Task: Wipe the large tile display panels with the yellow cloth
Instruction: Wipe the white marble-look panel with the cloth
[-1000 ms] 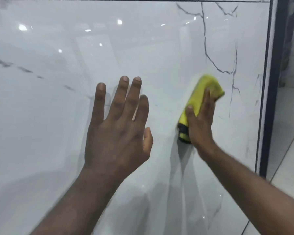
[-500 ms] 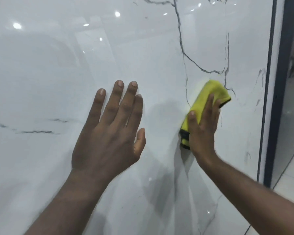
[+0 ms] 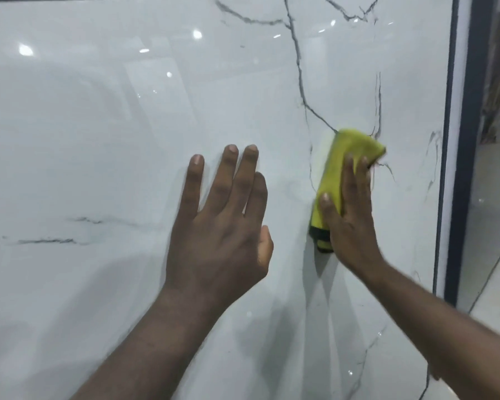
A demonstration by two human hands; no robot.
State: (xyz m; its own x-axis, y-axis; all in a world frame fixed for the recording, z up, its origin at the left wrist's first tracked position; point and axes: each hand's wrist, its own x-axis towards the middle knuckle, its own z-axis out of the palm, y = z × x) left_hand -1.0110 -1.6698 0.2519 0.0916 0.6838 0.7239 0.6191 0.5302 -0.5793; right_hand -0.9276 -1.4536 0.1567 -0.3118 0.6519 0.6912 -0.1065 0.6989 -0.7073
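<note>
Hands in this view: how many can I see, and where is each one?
2. The left hand is spread open at the middle of the white tile panel; the right hand presses the yellow cloth to the panel, nearer its right side.

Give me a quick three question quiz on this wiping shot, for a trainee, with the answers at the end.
1. Fill in: the left hand shows ___ fingers and holds nothing.
2. Multiple choice: the right hand presses the yellow cloth on the tile panel near its: A) left edge; B) right edge, by the dark frame; C) top edge.
3. True or false: the cloth lies crumpled on the floor.

Key: 1 straight; 2 B; 3 false.
</note>
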